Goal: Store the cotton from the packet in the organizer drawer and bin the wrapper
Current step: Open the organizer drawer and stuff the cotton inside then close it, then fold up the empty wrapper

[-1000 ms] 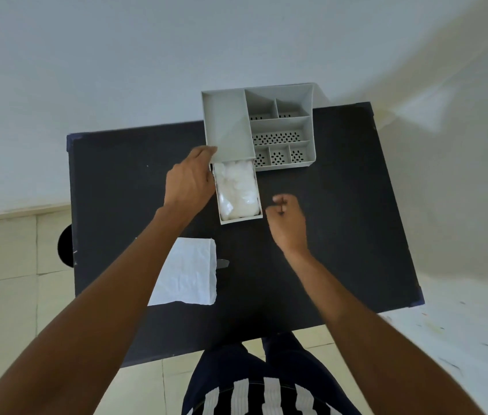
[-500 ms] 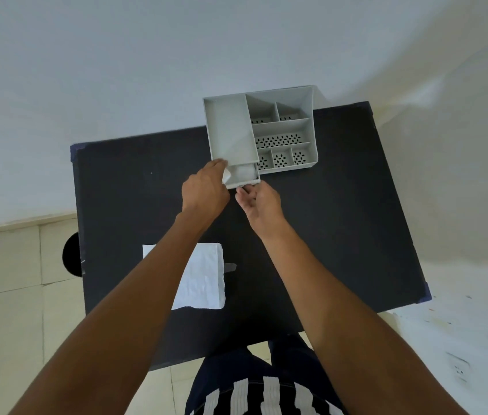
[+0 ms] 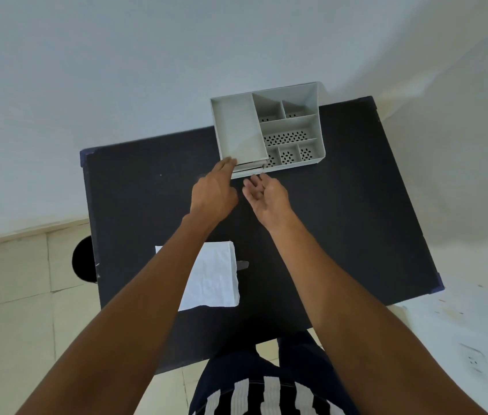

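Neither grip is actually pinching anything right now. Left hand (image 3: 214, 191) has its fingers stretched out, tips resting on the front left corner of the organizer (image 3: 268, 131), just where the drawer (image 3: 247, 172) slots in. Right hand (image 3: 266, 196) is loose and spread, palm half up, fingertips just short of the drawer front, not touching as far as I can tell.

Drawer looks almost fully pushed in, only a thin lip of it shows under the big tray section. The cotton itself isn't visible, so I'd guess it's inside the drawer, but can't confirm from this angle.

That leaves the wrapper (image 3: 213, 275), the flat white packet lying on the dark worktop (image 3: 341, 220) nearer the body, partly under the left forearm. It looks empty and crinkly, so it'll be super light, floppy and probably a bit slick. I'd pinch it by an edge or corner, or just scrunch it up in one palm so it doesn't flutter off.

No bin clearly in view; there's a dark round thing (image 3: 82, 259) past the worktop's left edge, can't tell what it is.
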